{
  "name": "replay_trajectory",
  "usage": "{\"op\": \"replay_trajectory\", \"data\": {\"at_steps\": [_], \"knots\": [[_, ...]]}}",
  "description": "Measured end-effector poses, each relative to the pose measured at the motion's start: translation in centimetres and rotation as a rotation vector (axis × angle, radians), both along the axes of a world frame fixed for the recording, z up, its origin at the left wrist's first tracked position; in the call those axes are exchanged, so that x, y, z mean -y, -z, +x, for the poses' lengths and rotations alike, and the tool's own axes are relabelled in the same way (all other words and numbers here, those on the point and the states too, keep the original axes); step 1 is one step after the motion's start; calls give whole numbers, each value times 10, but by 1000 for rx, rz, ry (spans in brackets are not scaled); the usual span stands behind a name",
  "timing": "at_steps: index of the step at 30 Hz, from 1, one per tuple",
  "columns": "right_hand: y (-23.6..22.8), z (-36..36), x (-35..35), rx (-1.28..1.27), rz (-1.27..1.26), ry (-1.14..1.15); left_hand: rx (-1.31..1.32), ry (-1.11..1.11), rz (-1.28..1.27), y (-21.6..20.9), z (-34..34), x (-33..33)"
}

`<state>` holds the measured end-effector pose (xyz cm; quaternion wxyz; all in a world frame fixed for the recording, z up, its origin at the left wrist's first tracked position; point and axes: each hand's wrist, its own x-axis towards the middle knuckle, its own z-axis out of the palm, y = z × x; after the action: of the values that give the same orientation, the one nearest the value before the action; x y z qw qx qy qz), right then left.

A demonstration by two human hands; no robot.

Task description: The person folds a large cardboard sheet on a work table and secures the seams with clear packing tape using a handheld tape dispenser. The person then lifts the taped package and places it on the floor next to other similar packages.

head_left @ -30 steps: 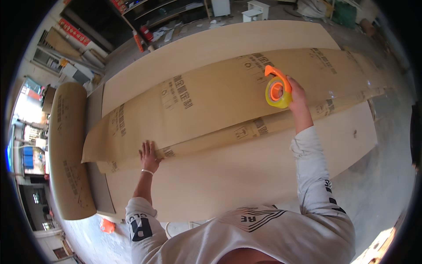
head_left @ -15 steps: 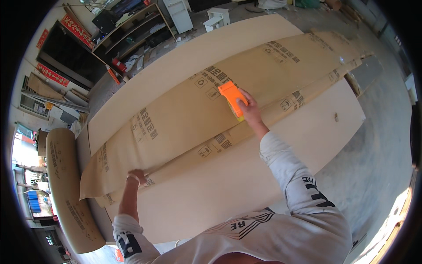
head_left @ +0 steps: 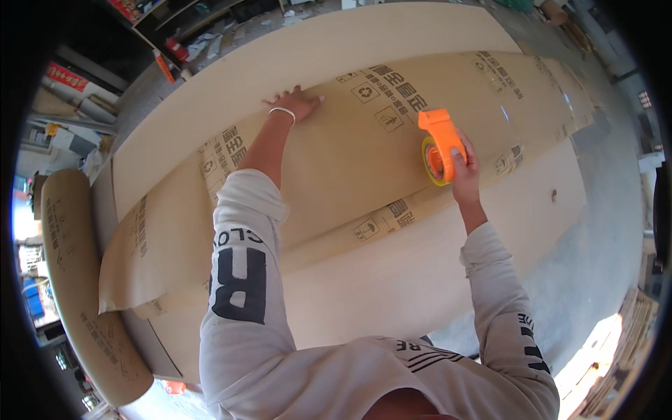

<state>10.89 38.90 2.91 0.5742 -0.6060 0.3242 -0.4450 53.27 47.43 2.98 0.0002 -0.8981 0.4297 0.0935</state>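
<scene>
My left hand [head_left: 297,105] lies with its fingers spread on the far edge of a printed brown cardboard sheet [head_left: 329,175], a pale band round its wrist. An orange tape dispenser [head_left: 440,129] is gripped in my right hand [head_left: 466,171], above the right part of the sheet. The yellowish roll of tape [head_left: 425,155] in it faces left. The brown sheet is folded over lengthwise, and its near edge overlaps a second printed strip. Beneath it spreads a wide pale board [head_left: 350,294], showing along both long sides.
A big roll of printed brown cardboard [head_left: 87,294] stands at the left end of the board. Past the far edge are a dark shelf, a red extinguisher [head_left: 176,49] and scraps on the floor. Stacked boards [head_left: 623,343] lie at the lower right.
My left hand has gone from the sheet's near left edge to its far edge, its fingers now spread. My right hand has shifted right with the tape dispenser, turning it more upright.
</scene>
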Motion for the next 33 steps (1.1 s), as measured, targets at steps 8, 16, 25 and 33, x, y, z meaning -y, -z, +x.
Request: {"op": "replay_trajectory", "data": {"at_steps": [8,16,25,33], "knots": [[-12,8,-13,36,188,232,-96,28,-157,16,2,-9],[-31,112,-125,149,330,93,-94,70,-200,14,7,-23],[-35,133,-177,13,333,-84,-57,85,-196,17,1,-31],[-32,134,-172,15,282,-126,76,185,-758,63,20,-29]]}}
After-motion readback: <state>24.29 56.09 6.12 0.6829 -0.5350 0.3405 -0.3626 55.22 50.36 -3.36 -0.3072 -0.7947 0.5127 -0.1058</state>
